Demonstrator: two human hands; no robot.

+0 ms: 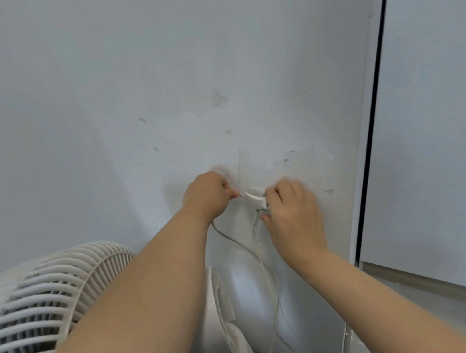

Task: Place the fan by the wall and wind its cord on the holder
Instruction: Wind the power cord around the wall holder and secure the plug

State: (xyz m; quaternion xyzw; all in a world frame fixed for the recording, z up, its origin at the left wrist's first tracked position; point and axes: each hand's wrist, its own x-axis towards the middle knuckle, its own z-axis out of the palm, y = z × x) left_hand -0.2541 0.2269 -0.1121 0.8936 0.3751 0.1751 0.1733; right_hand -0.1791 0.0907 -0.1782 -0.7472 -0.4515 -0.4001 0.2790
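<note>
A white fan (34,306) with a slatted round grille stands at the lower left, close to the white wall (125,101). On the wall is a small white curved holder (254,197). My left hand (209,194) is closed on the thin white cord (263,261) just left of the holder. My right hand (292,213) pinches the cord just under the holder's right side. From both hands the cord hangs down in loops toward the fan's base.
A glossy white panel with a black edge strip (374,126) runs down the right side. A pale sill (436,288) lies along the panel's bottom edge. The wall shows scuffs and small marks around the holder.
</note>
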